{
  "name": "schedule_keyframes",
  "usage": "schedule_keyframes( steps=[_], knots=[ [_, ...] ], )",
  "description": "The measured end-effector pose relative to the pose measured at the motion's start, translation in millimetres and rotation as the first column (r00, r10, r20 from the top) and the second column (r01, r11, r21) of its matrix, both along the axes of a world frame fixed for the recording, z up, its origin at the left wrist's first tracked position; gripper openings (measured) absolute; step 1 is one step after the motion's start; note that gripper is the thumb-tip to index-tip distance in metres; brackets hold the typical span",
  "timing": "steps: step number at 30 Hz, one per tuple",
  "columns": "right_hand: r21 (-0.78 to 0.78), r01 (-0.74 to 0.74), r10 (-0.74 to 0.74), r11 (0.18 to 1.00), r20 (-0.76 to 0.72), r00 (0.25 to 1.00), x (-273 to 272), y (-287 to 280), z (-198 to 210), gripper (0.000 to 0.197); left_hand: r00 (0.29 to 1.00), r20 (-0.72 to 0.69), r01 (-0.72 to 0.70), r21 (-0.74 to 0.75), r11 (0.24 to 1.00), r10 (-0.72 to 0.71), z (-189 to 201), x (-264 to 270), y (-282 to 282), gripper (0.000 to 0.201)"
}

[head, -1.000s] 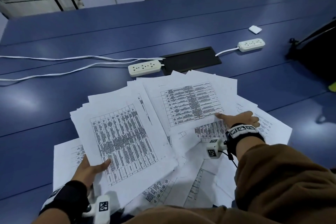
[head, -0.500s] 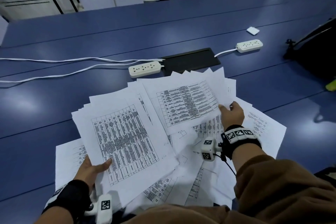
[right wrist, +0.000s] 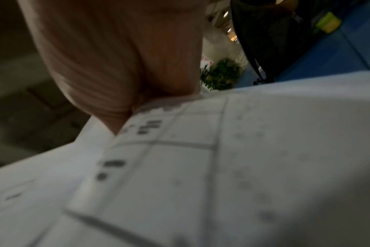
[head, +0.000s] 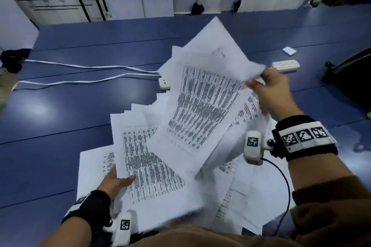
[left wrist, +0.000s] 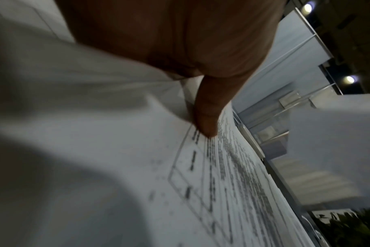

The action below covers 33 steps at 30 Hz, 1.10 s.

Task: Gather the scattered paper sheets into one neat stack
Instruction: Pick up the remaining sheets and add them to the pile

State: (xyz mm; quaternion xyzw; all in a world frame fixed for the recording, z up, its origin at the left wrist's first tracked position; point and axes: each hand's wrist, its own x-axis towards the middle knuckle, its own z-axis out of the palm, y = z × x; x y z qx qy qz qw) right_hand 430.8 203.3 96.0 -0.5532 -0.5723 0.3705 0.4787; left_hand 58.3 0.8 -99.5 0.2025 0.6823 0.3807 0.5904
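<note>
Paper sheets, white with printed black tables (head: 152,168), spread in a loose overlapping pile on the near part of the dark blue table (head: 60,118). At far left, two thin white cords (head: 84,74) across the table, running to a white power strip (head: 164,84) partly hidden behind the paper. At near left, left hand (head: 115,183) gripping the near-left edge of a fanned bundle of sheets, thumb (left wrist: 207,117) pressed on top of the printed page, other fingers under the paper and out of sight. In the middle, a second bundle of printed white sheets (head: 202,94) raised and tilted above the pile, blurred. At right, right hand (head: 273,94) pinching the far-right corner of this raised bundle, fingers curled around the edge. Behind this hand, a second white power strip (head: 286,65) and, farther, a small white flat object (head: 289,50). At far right, a black bag (head: 351,78) on the table.
</note>
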Motion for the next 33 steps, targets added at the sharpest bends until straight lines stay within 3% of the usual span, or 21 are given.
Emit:
schedule_keyframes(
  steps=[3, 6, 8, 10, 15, 18, 21, 25, 27, 29, 31, 33],
  knots=[
    [-0.169, -0.15, 0.171, 0.974, 0.117, 0.978, -20.4, -9.4, -39.4, 0.031, 1.0, 0.012, -0.007, 0.032, 0.999, 0.007, 6.8, 7.1, -2.2, 0.05],
    [-0.295, -0.184, 0.238, 0.938, 0.158, 0.958, -50.3, -26.1, -84.2, 0.022, 0.995, 0.074, -0.077, 0.057, 0.995, 0.073, 18.0, 12.5, -0.4, 0.073],
    [-0.342, -0.138, 0.199, 0.929, 0.148, 0.969, -70.0, -36.4, -107.4, 0.024, 0.996, 0.086, 0.008, 0.122, 0.993, -0.019, 25.0, 14.3, -1.9, 0.083],
    [-0.329, -0.132, 0.199, 0.935, 0.18, 0.963, -87.1, -45.0, -122.4, 0.02, 0.993, -0.03, 0.116, 0.15, 0.982, -0.112, 17.9, 12.7, -7.2, 0.09],
    [-0.408, -0.082, 0.193, 0.909, 0.239, 0.952, -95.0, -67.8, -136.2, 0.019, 0.989, -0.146, 0.049, 0.12, 0.992, -0.032, -5.5, 11.5, -16.2, 0.058],
    [-0.515, -0.067, 0.239, 0.855, 0.274, 0.931, -81.2, -79.2, -148.8, 0.03, 0.988, -0.156, 0.005, 0.144, 0.99, 0.018, -5.2, 13.9, -16.7, 0.048],
    [-0.58, -0.084, 0.357, 0.81, 0.374, 0.856, -76.5, -93.0, -162.0, 0.024, 0.992, -0.118, -0.024, 0.133, 0.991, 0.04, -10.4, 12.8, -15.4, 0.046],
    [-0.6, -0.198, 0.463, 0.775, 0.325, 0.825, -98.0, -109.9, -168.8, 0.019, 0.994, -0.11, 0.004, 0.115, 0.993, 0.008, -12.5, 16.2, -13.5, 0.063],
    [-0.573, -0.244, 0.48, 0.782, 0.305, 0.823, -106.7, -108.7, -172.8, 0.03, 0.992, -0.126, -0.008, 0.12, 0.993, 0.023, -11.3, 15.1, -12.8, 0.065],
    [-0.54, -0.188, 0.378, 0.82, 0.265, 0.887, -107.0, -103.0, -175.1, 0.018, 0.989, -0.131, -0.053, 0.126, 0.991, 0.069, -9.2, 9.1, -11.0, 0.066],
    [-0.453, 0.022, 0.157, 0.891, 0.353, 0.923, -97.9, -92.3, -178.2, 0.022, 0.983, -0.118, -0.123, 0.125, 0.985, 0.138, -6.0, -2.3, -9.2, 0.079],
    [-0.389, 0.253, 0.03, 0.886, 0.593, 0.805, -83.1, -82.9, -177.3, 0.041, 0.975, -0.11, -0.178, 0.133, 0.975, 0.193, -4.8, -16.5, -10.7, 0.09]
  ],
)
